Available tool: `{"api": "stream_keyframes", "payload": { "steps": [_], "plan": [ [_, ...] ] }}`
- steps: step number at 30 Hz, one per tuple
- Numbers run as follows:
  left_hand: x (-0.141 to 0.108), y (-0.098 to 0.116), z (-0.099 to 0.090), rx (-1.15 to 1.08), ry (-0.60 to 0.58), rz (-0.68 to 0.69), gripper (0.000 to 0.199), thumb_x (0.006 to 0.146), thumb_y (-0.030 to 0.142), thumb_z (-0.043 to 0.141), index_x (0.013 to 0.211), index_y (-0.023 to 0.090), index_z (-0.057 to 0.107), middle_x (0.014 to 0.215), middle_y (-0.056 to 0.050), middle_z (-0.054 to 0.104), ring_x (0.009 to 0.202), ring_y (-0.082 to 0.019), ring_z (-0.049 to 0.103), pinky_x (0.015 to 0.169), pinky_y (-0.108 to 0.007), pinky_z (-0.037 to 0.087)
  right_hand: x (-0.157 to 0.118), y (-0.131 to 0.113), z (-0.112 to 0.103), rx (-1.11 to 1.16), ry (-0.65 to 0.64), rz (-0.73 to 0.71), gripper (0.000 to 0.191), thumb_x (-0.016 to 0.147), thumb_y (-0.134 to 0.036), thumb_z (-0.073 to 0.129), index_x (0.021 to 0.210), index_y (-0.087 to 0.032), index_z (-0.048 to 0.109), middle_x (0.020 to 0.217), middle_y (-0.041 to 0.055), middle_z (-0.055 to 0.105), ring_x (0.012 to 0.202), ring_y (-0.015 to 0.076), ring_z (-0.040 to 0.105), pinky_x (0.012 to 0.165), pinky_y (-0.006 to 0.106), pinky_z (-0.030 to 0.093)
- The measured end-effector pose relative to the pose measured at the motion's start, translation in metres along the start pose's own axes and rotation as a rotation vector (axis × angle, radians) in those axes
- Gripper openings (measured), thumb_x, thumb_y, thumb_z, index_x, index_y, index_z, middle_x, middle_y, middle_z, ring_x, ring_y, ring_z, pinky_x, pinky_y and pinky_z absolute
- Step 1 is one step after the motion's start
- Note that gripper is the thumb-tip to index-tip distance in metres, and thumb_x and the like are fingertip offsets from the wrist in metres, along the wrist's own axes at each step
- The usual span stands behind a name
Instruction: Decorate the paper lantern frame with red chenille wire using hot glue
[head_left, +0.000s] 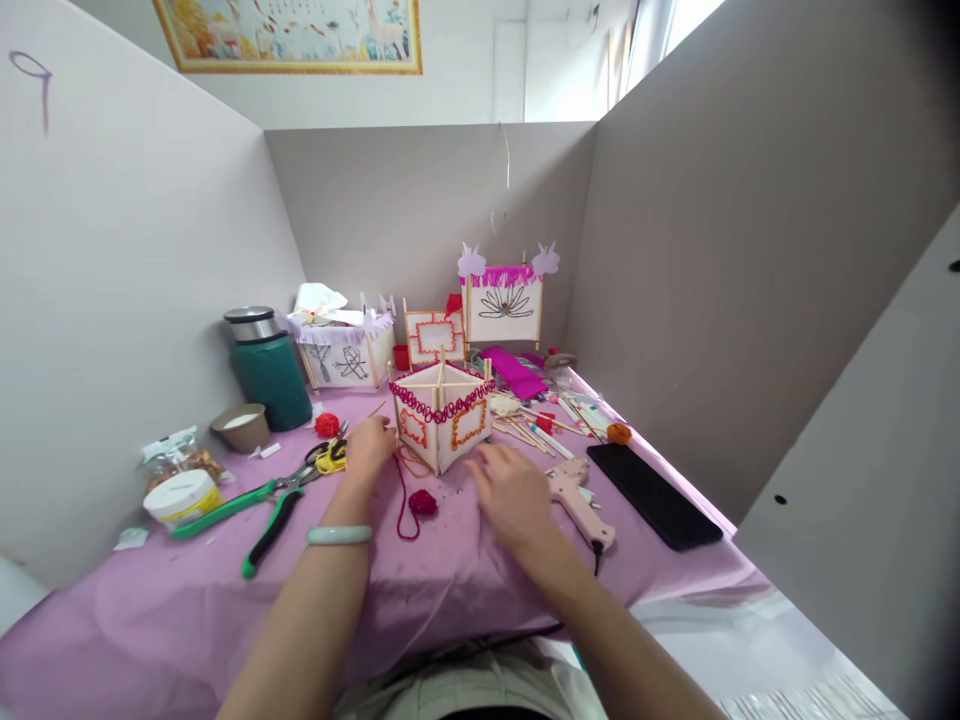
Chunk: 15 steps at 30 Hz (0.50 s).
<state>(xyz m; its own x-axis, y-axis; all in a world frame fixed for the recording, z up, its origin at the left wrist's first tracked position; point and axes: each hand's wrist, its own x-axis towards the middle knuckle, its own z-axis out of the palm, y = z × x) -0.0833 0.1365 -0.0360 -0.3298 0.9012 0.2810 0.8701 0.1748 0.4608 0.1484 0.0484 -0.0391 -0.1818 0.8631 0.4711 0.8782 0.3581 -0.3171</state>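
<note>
A small white paper box frame with wooden stick posts stands upright on the table between my hands. Dark red looped yarn trims its upper edge, and orange yarn outlines decorate its side panels. Close to its left side is my left hand, fingers loosely bent and apart. My right hand hovers low by its front right, with the fingers loosely curved and nothing visible in them. In front of the box lies a dark red yarn ball, its loose strand running up toward the box's left side. The undersides of my fingers are hidden.
Green-handled pliers, yellow yarn and a red yarn ball lie left. A teal bottle stands behind them. Rightward are a pink glue gun, a black phone and wooden sticks. Grey partitions surround the table.
</note>
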Motion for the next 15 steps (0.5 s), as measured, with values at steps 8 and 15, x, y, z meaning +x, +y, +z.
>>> {"api": "stream_keyframes", "payload": {
  "steps": [8,15],
  "plan": [
    [-0.067,0.034,-0.023,-0.349,0.394,0.208,0.025,0.088,0.037,0.051,0.093,0.019,0.067,0.081,-0.003,0.07,0.069,-0.015,0.064,0.069,-0.027,0.05,-0.065,0.088,-0.037,-0.426,-0.013,0.256,0.054,0.085,-0.052,0.061,0.118,-0.009,0.06,0.096,0.0166,0.064,0.09,0.0352,0.06,0.069,0.04,0.047],
    [-0.084,0.061,-0.011,-0.47,0.434,0.401,0.012,0.082,0.024,0.057,0.092,0.018,0.062,0.084,-0.002,0.065,0.065,-0.012,0.059,0.06,-0.023,0.047,-0.069,0.091,-0.028,-0.027,0.029,0.3,0.047,0.09,-0.037,0.05,0.127,-0.008,0.053,0.111,0.0187,0.064,0.1,0.0324,0.061,0.085,0.043,0.046]
  ]
}}
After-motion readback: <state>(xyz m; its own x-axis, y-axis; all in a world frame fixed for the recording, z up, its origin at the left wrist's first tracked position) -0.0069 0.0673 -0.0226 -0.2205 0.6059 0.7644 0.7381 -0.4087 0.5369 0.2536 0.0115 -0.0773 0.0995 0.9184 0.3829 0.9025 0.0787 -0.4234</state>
